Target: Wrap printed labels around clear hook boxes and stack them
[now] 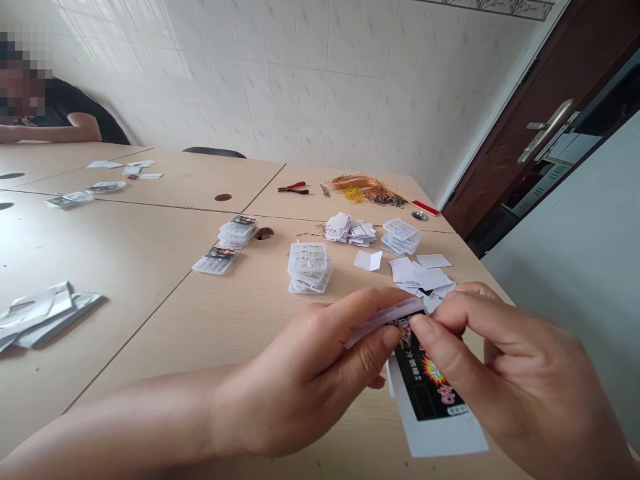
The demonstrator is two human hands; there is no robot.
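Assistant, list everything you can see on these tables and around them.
pliers: one, red handles, far table.
wire bundle: one, copper, far table.
clear boxes: several stacks, clear, middle of the near table.
white cards: loose pile, white, right of the boxes.
foil packets: a few, silver, left table.
door handle: one, silver, door at right.
seated person: one, dark top, far left.
printed card: one, black and white, foreground.
plastic sleeve: one, clear, above the card.
left hand: one, gripping the sleeve.
right hand: one, pinching the card.
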